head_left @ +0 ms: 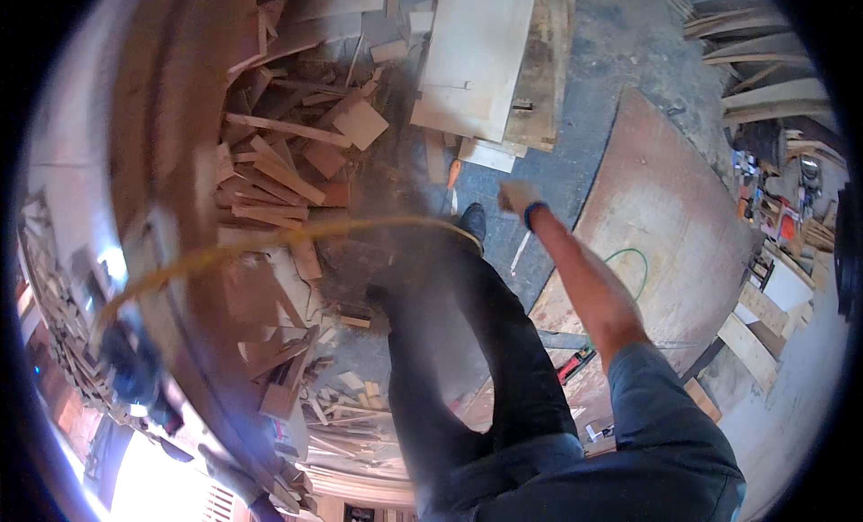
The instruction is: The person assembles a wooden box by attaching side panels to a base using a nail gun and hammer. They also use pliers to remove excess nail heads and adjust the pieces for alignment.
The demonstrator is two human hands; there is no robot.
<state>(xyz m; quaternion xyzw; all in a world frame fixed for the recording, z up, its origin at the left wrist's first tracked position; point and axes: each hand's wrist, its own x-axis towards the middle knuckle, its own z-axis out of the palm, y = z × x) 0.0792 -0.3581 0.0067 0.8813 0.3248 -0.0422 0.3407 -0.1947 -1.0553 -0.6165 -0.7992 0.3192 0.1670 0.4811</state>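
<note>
Your right hand (520, 197) is closed; what it holds cannot be told. The yellow cord (270, 241) nearby looks light and limp: grasp it mid-span. Left hand unseen.

A person's right hand (519, 197) reaches down at frame centre above a grey concrete floor (575, 154) — a thin yellow cord (270, 242) arcs leftward, over a heap of reddish wood offcuts (279, 172); a large brown plywood sheet (665, 225) lies right.

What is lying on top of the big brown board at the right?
On the brown board lies a thin green loop of wire. The right hand and forearm cover part of its left edge; the floor beneath it is hidden.
</note>
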